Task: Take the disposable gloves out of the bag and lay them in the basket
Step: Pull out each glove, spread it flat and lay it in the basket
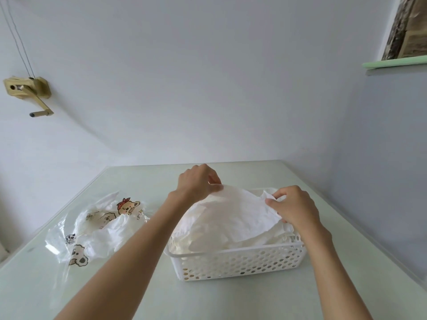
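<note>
Your left hand (198,181) and right hand (294,207) each pinch an edge of the gloves (231,218), spread over the basket (235,262). More gloves appear left in the bag (97,229); task looks partway done.

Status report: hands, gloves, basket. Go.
Left hand and right hand both pinching gloves over white basket. Bag lies left, more inside. Nothing in the way.
</note>
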Demonstrator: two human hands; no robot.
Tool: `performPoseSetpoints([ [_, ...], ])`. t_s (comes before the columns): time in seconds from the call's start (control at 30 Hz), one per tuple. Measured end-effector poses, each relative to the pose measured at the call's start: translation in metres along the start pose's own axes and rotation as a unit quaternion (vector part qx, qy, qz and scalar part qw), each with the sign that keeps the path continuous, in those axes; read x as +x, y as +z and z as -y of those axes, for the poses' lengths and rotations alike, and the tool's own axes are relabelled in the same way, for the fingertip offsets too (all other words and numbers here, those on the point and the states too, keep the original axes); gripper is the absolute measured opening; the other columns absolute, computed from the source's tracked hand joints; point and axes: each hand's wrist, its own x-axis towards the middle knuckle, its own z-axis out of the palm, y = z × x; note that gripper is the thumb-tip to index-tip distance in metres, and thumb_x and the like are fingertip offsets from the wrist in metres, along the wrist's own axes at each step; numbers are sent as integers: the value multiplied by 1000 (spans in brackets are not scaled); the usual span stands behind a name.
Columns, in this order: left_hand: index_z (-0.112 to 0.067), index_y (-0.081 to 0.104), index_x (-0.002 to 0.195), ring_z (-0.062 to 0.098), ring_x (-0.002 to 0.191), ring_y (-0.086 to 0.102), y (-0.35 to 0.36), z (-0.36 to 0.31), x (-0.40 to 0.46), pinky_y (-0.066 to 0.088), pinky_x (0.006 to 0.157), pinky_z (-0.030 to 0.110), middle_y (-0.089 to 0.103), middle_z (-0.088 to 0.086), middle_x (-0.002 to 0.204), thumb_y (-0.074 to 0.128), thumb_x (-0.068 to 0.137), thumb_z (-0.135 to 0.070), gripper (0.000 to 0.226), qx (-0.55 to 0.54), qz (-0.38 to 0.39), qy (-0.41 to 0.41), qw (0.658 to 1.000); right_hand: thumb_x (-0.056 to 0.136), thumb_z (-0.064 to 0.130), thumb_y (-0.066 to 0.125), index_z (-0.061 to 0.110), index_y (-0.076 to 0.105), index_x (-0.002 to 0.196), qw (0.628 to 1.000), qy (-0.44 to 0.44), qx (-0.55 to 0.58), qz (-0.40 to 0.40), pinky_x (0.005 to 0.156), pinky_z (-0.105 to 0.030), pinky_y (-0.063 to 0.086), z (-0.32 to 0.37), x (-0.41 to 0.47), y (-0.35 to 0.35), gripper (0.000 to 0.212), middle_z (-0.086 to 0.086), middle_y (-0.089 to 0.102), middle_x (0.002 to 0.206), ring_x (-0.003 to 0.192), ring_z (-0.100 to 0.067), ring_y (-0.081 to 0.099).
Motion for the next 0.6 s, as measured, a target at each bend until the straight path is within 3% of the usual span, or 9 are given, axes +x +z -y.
performPoseSetpoints([
  [0.1,-32,67,93,9,92,64,-3,-4,-6,44,72,27,68,-16,92,67,85,-41,13,-22,-83,0,996,86,31,67,21,69,96,999,-1,-43,-18,67,-25,44,0,1,-1,14,-5,71,92,82,-27,68],
  [0.17,-31,64,87,13,89,63,-13,-3,-17,44,72,28,68,-15,92,60,87,-53,23,-21,-109,-16,994,86,32,67,23,65,104,997,-2,-68,-23,69,-26,41,1,3,-4,20,-5,69,101,92,-27,65],
  [0.2,-29,62,81,17,87,63,-20,1,-25,45,73,29,68,-12,91,54,86,-62,34,2,-87,-26,996,86,32,67,24,64,108,997,-2,-76,-22,70,-26,40,1,4,-5,24,-5,68,105,96,-27,64],
  [0.27,-24,64,79,18,89,64,-34,10,-41,49,81,33,69,-9,92,49,75,-78,56,84,28,-36,995,86,28,67,25,62,113,996,2,-93,-16,72,-26,37,0,5,-8,28,-5,65,112,102,-28,61],
  [0.37,-31,66,91,12,100,58,-45,18,-64,45,87,32,66,-13,101,57,70,-78,52,181,168,-41,968,85,18,66,25,63,113,995,8,-104,-6,71,-26,39,-1,6,-6,28,-7,64,115,101,-29,61],
  [0.5,-31,63,105,12,114,48,-45,22,-70,39,87,31,63,-10,112,55,88,-55,31,213,201,-30,956,84,11,66,23,66,106,996,10,-92,-4,69,-26,40,-2,7,-1,26,-8,66,112,97,-29,63],
  [0.6,-30,61,114,14,122,42,-46,26,-68,38,91,32,61,-7,120,45,97,-44,27,227,192,-28,954,83,9,67,22,68,103,997,10,-80,-11,69,-26,41,-1,7,0,24,-9,66,110,96,-30,63],
])
